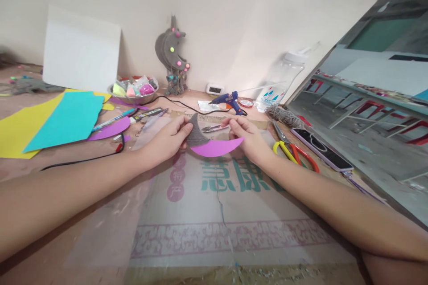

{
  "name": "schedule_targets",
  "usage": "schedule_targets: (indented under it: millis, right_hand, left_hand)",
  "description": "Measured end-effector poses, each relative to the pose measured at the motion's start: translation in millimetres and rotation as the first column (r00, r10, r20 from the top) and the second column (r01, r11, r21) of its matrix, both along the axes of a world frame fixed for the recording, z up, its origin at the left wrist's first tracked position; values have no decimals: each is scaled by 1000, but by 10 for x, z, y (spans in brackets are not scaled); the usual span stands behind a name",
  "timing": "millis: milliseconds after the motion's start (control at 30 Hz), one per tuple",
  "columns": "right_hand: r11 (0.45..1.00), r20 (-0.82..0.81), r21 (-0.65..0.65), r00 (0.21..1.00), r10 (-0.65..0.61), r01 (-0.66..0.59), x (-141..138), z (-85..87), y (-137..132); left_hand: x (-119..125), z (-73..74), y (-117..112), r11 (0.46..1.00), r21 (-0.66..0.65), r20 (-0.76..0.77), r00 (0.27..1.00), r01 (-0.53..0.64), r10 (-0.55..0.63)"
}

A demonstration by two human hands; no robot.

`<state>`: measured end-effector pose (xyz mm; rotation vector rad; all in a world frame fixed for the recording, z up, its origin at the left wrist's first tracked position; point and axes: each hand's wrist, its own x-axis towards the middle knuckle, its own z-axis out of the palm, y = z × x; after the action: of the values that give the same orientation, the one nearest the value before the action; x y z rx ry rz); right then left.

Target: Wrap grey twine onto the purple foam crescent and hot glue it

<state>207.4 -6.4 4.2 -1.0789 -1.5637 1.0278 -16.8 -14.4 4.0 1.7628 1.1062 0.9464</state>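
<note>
My left hand point(169, 139) pinches a grey glitter crescent point(196, 135) that lies over a purple foam crescent point(219, 147). My right hand point(249, 136) grips the purple crescent's right tip, fingers closed. Both pieces are held just above a flattened cardboard sheet point(214, 213) with green and red printing. Small snips point(214, 128) lie just behind the crescents.
A blue glue gun point(229, 100) and its black cord, yellow-and-red scissors point(294, 149), a phone point(321, 148), a twine ball point(284, 116), a plastic bottle point(281, 82), teal point(67, 120) and yellow paper sheets, pens, a bowl of clay point(133, 89) and a finished moon ornament point(174, 55) surround the work spot.
</note>
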Motion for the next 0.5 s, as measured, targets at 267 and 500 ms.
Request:
schedule_targets:
  millis: [267, 500]
  right_hand:
    - [993, 4, 105, 998, 61, -61, 21, -8, -23]
    - [948, 391, 312, 917, -77, -53, -56, -60, -161]
  left_hand:
    - [-27, -9, 55, 992, 29, 42, 992, -119, 118]
    - [-23, 11, 47, 994, 81, 77, 995, -72, 65]
